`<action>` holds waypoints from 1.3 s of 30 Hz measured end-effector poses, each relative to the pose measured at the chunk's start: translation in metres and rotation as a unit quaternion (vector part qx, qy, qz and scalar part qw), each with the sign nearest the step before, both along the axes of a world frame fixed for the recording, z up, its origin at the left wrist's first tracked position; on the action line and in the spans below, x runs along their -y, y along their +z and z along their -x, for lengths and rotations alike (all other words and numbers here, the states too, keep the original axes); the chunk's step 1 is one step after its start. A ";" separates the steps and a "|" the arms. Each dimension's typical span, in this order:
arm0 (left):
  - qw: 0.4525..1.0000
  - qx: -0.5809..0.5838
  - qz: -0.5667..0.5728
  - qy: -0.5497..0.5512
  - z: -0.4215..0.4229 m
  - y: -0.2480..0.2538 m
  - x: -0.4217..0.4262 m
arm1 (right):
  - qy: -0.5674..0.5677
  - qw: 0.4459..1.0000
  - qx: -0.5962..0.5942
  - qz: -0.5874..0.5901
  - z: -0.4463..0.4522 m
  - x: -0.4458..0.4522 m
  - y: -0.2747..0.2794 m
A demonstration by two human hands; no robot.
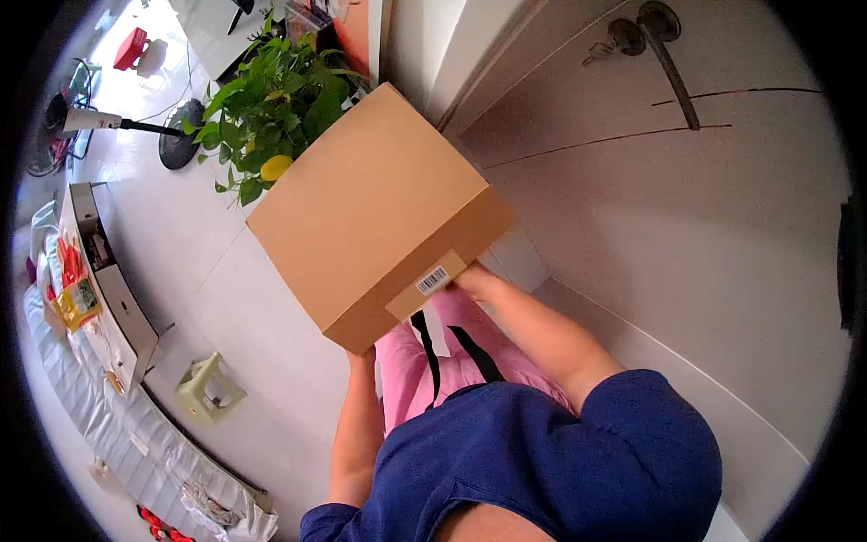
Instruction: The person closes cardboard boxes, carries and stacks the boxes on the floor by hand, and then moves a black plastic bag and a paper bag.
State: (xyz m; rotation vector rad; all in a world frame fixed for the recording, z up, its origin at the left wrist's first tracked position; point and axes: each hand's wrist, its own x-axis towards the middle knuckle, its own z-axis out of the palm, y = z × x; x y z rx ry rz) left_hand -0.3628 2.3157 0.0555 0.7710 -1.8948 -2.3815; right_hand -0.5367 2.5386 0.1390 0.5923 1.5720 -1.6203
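Note:
A brown cardboard box [370, 199] with a barcode label [433, 280] on its near side is held up in front of my body, tilted in the view. My right hand [473, 279] is under the near right part of the box, its fingers mostly hidden beneath it. Under the near left corner is my left hand [361, 355], of which little more than the wrist side shows. Both hands bear the box from below.
A leafy green plant [280, 108] stands just beyond the box. At the right is a door with a metal handle [673, 77]. To the left are a green stool [209, 388], a low table [122, 312], a covered sofa [117, 406] and a standing fan [149, 126].

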 end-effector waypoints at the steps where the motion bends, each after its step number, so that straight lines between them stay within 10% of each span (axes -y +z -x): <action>1: 0.944 0.147 0.258 -0.146 -0.008 0.024 0.012 | 0.027 0.998 0.051 -0.029 0.003 -0.028 -0.008; 7: 0.956 0.252 -0.046 0.147 -0.030 0.061 0.077 | -0.188 0.952 -0.181 -0.160 0.060 -0.112 -0.011; 13: 0.975 0.202 -0.016 0.087 0.088 0.099 0.041 | 0.165 0.926 -0.250 -0.229 0.140 -0.032 0.018; 31: 0.942 0.299 -0.035 0.147 0.050 0.060 0.010 | 0.145 0.943 -0.196 -0.226 0.077 -0.060 -0.005; 39: 0.954 0.240 0.039 0.178 0.051 0.044 0.005 | 0.087 0.878 -0.378 -0.279 0.070 -0.053 -0.019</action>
